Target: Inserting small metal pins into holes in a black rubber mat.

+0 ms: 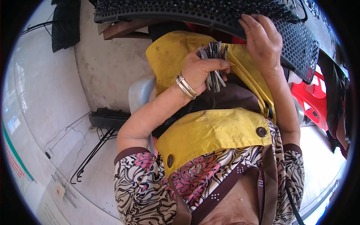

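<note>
My left hand (204, 69) is closed around a bundle of thin, flat strips (215, 80), grey and black, above the yellow apron on my lap. Two silvery bangles circle that wrist. At the near edge of a black perforated panel (300, 47), my right hand (263, 39) has its fingers bent together in a pinch. Whatever is between those fingertips is too small or hidden to make out. Dark bristle-like pieces (195, 6) stand up densely from the panel's holes over much of its length, while its right end shows bare holes.
A wooden bar (125, 30) sits below the panel's left side. On the left are a black bristled piece (66, 26) and a black rack with long hooked rods (107, 119). To the right stands a red plastic stool (309, 97), with a dark-clothed person (333, 90) beside it.
</note>
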Demonstrator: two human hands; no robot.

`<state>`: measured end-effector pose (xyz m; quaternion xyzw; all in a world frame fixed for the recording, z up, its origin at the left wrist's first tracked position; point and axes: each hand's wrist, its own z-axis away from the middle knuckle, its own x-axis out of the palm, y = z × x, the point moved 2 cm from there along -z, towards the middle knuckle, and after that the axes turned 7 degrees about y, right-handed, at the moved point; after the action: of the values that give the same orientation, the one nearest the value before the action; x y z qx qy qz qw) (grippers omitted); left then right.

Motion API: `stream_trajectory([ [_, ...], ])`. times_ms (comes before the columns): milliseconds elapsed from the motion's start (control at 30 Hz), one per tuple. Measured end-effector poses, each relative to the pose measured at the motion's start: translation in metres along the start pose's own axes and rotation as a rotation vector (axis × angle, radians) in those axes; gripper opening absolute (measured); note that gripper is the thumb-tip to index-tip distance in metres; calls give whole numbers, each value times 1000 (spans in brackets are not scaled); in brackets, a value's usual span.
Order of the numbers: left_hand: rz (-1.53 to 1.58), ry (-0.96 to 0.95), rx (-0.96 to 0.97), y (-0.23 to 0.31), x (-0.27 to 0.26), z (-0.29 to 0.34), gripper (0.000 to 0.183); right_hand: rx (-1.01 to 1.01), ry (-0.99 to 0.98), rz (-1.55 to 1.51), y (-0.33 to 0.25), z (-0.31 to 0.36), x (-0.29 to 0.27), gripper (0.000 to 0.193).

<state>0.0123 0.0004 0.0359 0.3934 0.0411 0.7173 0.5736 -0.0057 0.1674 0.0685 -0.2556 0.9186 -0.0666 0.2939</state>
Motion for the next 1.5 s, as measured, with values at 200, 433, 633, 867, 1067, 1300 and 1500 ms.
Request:
stream_trajectory([
  [200, -35, 14, 56, 3, 6, 2, 22, 263, -74, -98, -19, 4, -18, 24],
  [433, -259, -36, 97, 3, 18, 6, 22, 1075, -405, -729, -30, 31, -23, 16],
  [633, -269, -43, 51, 8, 37, 8, 23, 1383, -449, -972, -12, 20, -43, 7],
  [867, -195, -30, 10, 1, 59, -3, 24, 1118, 30, -725, 28, 7, -66, 7],
  [1067, -74, 74, -37, -6, 68, -4, 25, 762, 98, -430, 45, 3, -59, 12],
  [1300, 0, 162, -65, -11, 66, -1, 26, 281, 150, -230, 53, -1, -31, 14],
  [1500, 27, 127, -53, -16, 61, -3, 24, 9, -53, -101, 52, 7, -15, 22],
])
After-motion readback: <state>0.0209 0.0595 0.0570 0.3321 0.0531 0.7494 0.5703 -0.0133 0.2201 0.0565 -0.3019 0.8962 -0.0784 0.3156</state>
